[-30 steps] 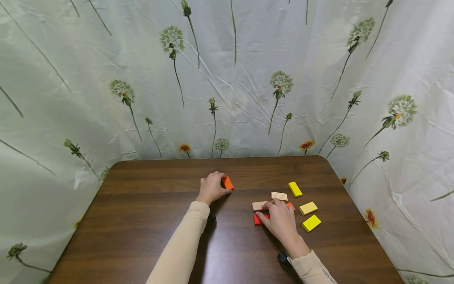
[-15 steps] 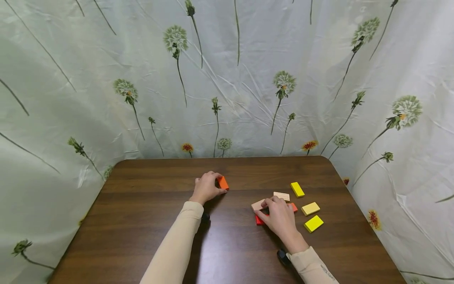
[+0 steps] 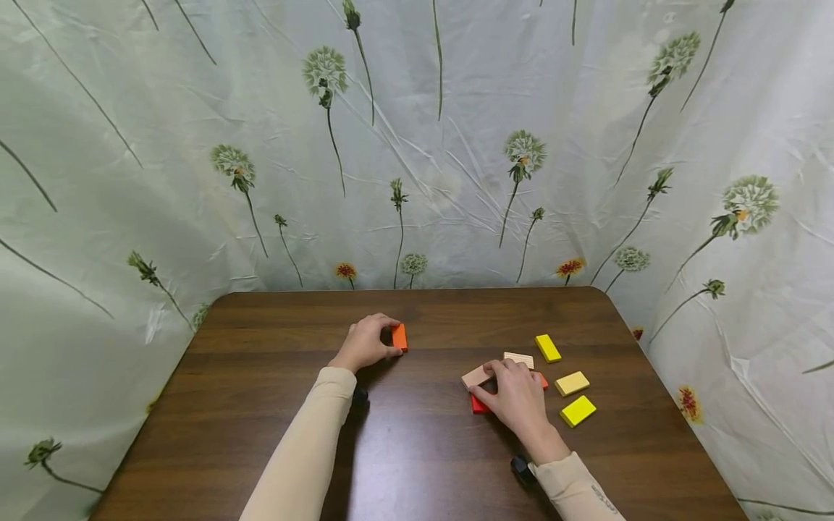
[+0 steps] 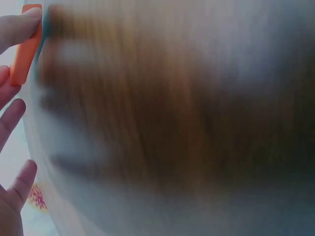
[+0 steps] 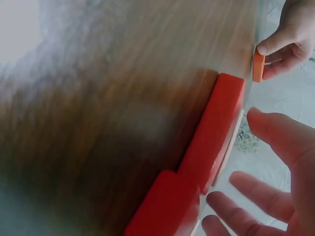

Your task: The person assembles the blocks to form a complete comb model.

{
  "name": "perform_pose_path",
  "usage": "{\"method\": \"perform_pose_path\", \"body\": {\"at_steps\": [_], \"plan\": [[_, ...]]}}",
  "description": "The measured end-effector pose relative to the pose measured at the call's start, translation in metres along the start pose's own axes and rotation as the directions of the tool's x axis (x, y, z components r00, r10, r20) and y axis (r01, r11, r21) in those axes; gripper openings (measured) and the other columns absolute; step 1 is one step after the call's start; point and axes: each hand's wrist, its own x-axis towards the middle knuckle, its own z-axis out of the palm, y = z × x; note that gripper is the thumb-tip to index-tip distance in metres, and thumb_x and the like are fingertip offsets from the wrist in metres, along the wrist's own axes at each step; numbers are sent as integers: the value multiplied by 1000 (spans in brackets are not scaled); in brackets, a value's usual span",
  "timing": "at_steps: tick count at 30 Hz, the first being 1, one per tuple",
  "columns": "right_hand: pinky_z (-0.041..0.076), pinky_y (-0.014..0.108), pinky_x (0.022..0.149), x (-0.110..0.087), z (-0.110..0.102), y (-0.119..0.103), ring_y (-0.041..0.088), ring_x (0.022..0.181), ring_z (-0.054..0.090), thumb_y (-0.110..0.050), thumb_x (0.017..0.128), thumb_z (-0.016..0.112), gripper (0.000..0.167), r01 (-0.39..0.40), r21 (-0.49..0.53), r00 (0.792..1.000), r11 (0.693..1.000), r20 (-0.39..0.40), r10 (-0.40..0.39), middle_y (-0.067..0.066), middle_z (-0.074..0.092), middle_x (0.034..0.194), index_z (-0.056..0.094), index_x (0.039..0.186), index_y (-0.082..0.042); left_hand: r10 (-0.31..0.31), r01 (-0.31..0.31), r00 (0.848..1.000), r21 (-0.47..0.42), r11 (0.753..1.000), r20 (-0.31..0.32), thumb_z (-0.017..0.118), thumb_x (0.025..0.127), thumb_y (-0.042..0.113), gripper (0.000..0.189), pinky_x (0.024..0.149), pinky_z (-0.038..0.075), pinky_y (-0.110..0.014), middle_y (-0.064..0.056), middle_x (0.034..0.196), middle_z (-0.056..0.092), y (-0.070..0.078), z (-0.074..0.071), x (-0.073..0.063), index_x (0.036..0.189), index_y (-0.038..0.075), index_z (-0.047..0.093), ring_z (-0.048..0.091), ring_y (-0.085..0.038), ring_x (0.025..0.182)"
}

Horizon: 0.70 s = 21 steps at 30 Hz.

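Note:
My left hand [image 3: 365, 344] pinches an orange block [image 3: 399, 337] by its two ends, thumb on the near end, over the back middle of the table. In the left wrist view that orange block [image 4: 25, 54] sits between thumb and fingertip, the other fingers spread. Farther right, my right hand [image 3: 517, 401] has thumb and forefinger at a plain light wooden block [image 3: 477, 377], which lies aslant. A red block [image 3: 481, 401] shows just under the thumb, partly hidden. The right wrist view has two red blocks, a farther one [image 5: 214, 132] and a nearer one [image 5: 167, 209], beside my fingers.
Right of my right hand lie a yellow block [image 3: 548, 348], a pale yellow block [image 3: 573, 383] and a bright yellow block [image 3: 578, 410]. A striped wooden block [image 3: 519, 359] and a red-orange block [image 3: 542, 379] are close by its knuckles. A flowered curtain [image 3: 443, 145] hangs behind the table.
My left hand has carried the orange block to the left and turned it a little. The plain wooden block at my right fingertips has swung aslant, while the right hand has hardly shifted.

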Motion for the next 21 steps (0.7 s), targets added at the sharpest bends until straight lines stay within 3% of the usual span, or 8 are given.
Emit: {"method": "perform_pose_path", "body": {"at_steps": [6,11,21], "plan": [[48,60,89,-1,-6,3,37,99,63,-58,79,91,61,-54,-49,997,997,57,57,14,73,110,80,115,-10,14,-12,1000,-56,998,28,95,83,25,59,114,49,-60,-9,133,74,-16,-9,0,136,11,74,64,-38,131],[49,60,87,-1,-5,3,37,98,61,-64,76,90,69,-66,-67,995,996,71,71,15,73,111,79,114,-8,5,-1,998,-71,997,59,95,83,25,59,117,48,-57,-9,136,72,-25,-11,0,136,11,74,63,-37,133],[47,61,91,3,-2,1,37,100,60,-66,78,88,71,-99,-65,989,993,108,105,17,73,114,78,114,-6,-8,29,994,-184,983,112,94,85,29,73,125,40,-57,-14,154,62,-34,-10,-2,148,8,63,53,-38,147]]}}
